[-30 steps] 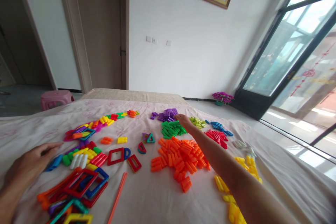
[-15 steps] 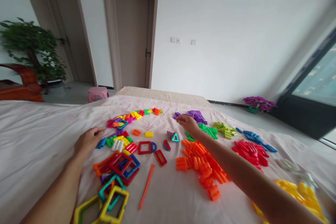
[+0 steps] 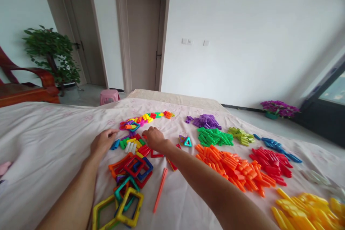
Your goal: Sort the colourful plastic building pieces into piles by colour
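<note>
My right hand (image 3: 154, 138) reaches over the cloth at the centre-left, its fingers closed around an orange piece (image 3: 145, 135) that shows only in part. My left hand (image 3: 104, 141) rests on the cloth beside blue pieces (image 3: 115, 144), fingers curled, with what they hold, if anything, hidden. Between and below the hands are green, yellow, white and red pieces (image 3: 131, 147). Frame-shaped tiles (image 3: 135, 165) overlap one another nearer to me. A red-orange stick (image 3: 160, 189) lies to their right. Beyond the hands, a line of mixed pieces (image 3: 145, 118) runs away to the right.
Sorted piles lie to the right: purple (image 3: 207, 121), green (image 3: 215, 136), lime (image 3: 240, 136), orange (image 3: 231, 165), red (image 3: 271, 161), blue (image 3: 280, 148) and yellow (image 3: 309, 210). Small triangular tiles (image 3: 187, 141) lie near the middle. A pink stool (image 3: 109, 96) stands beyond the cloth.
My right hand has moved left from beside the purple and green piles to the mixed pieces. The view has shifted slightly; my left hand keeps its place beside the blue pieces.
</note>
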A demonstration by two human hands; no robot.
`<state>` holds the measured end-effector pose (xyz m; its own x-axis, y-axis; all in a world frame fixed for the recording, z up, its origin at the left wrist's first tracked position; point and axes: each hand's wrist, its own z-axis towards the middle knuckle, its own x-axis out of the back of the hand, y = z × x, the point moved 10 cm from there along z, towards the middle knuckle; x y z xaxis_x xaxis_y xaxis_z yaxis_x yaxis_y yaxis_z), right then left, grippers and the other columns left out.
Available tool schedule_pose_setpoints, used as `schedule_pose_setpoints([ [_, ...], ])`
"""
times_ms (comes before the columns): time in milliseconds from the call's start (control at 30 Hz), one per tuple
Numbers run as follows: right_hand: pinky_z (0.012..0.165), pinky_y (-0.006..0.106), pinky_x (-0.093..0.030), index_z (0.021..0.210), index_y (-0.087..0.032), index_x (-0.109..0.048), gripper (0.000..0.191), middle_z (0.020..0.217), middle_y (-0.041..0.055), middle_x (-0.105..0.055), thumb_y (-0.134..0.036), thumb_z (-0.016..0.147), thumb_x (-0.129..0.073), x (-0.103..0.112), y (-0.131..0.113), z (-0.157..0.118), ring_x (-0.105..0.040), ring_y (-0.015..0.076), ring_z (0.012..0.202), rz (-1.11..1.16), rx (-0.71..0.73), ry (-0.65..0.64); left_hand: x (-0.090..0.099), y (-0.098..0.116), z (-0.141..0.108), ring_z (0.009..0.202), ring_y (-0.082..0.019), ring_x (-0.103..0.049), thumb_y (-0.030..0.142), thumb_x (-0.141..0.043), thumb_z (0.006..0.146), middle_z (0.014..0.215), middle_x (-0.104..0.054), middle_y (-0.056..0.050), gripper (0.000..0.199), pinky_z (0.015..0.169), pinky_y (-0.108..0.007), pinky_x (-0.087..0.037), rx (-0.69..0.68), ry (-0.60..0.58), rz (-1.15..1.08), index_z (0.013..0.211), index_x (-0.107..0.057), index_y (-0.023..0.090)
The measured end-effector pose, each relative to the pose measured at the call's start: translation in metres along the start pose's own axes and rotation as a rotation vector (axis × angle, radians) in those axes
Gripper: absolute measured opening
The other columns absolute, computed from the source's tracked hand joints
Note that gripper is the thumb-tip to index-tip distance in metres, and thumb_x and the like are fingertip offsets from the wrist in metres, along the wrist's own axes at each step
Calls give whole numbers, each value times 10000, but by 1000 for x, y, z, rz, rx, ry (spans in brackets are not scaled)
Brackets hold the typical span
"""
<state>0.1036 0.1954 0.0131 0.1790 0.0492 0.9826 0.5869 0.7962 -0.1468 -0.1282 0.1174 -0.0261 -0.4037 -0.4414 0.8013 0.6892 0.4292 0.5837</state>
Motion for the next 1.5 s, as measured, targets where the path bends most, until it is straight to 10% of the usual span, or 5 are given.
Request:
schedule_pose_setpoints([
  [233, 860, 317, -472, 1228, -188, -600, 431, 1117, 100, -666, -121, 818, -485, 14, 4, -24, -616, 219, 1008, 99, 33, 34, -2, -2, -1, 842, -225, -627, 507, -450, 847, 1016, -702, -25, 396, 668, -295, -424, 39, -42, 55, 1111, -680, 322],
  [600, 515, 200, -448, 892, -164, -695, 161, 739, 31, -693, -199, 760, -610, 86, 150, -139, -610, 132, 609, 689, -342, -16, -4, -5, 0, 775, -196, -568, 516, -473, 854, 995, -673, -37, 452, 669, -292, -405, 34, -61, 89, 1176, -659, 260],
  [900, 497, 237, -390, 716, -190, -744, 64, 606, 26, -653, -188, 681, -690, 118, 218, -184, -571, 148, 530, 465, -381, 49, -2, -2, 0, 817, -223, -624, 486, -485, 831, 1018, -707, -33, 388, 657, -297, -425, 15, -18, 42, 1098, -691, 297],
  [1267, 773, 240, -480, 1071, -213, -722, 329, 994, 37, -725, -176, 787, -559, 34, 28, -31, -660, 175, 891, 407, -19, -26, 0, 1, -2, 906, -219, -642, 453, -488, 823, 1056, -710, -20, 361, 687, -284, -423, 17, 2, 0, 1082, -693, 307],
  [1500, 736, 314, -486, 1038, -207, -713, 408, 1060, 85, -695, -490, 754, -639, -24, 0, 31, -632, 267, 968, 344, -281, -115, 0, 1, 0, 924, -216, -646, 454, -501, 823, 1052, -718, -20, 347, 687, -264, -424, -4, 20, -34, 1068, -698, 308],
])
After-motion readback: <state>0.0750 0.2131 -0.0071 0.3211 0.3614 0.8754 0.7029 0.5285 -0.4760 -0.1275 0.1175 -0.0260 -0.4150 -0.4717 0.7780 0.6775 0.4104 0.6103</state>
